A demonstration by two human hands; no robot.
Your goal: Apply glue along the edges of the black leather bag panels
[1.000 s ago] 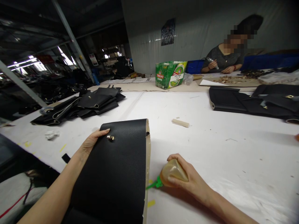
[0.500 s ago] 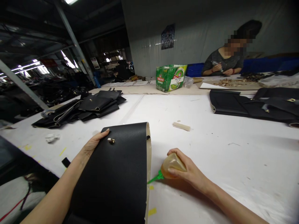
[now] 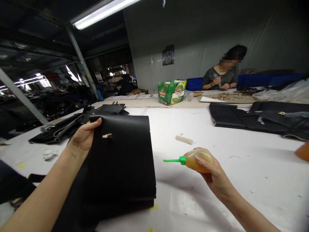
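My left hand (image 3: pixel 83 135) grips the upper left edge of a black leather panel (image 3: pixel 123 158), thumb on its face and the other fingers hidden behind. The panel is held up and tilted, its folded lower part hanging towards the table. A small gold metal clasp (image 3: pixel 107 136) sits near its top left. To the right, my right hand (image 3: pixel 213 172) is closed around a soft, see-through glue bottle (image 3: pixel 198 159) with amber liquid inside. Its thin green nozzle (image 3: pixel 172 160) points left at the panel, with a gap between them.
Stacked black leather pieces lie at left (image 3: pixel 58 129) and right (image 3: pixel 231 116) on the white table (image 3: pixel 169 129). A beige strip (image 3: pixel 184 139) and crumpled white paper (image 3: pixel 50 155) lie nearer. Behind stand a green carton (image 3: pixel 171 92) and a seated co-worker (image 3: pixel 220 75). An orange-brown object (image 3: pixel 303 152) shows far right.
My right hand has drawn the bottle right and up, its nozzle now away from the panel's edge. My left hand has lifted and turned the panel. The camera view has tipped upward.
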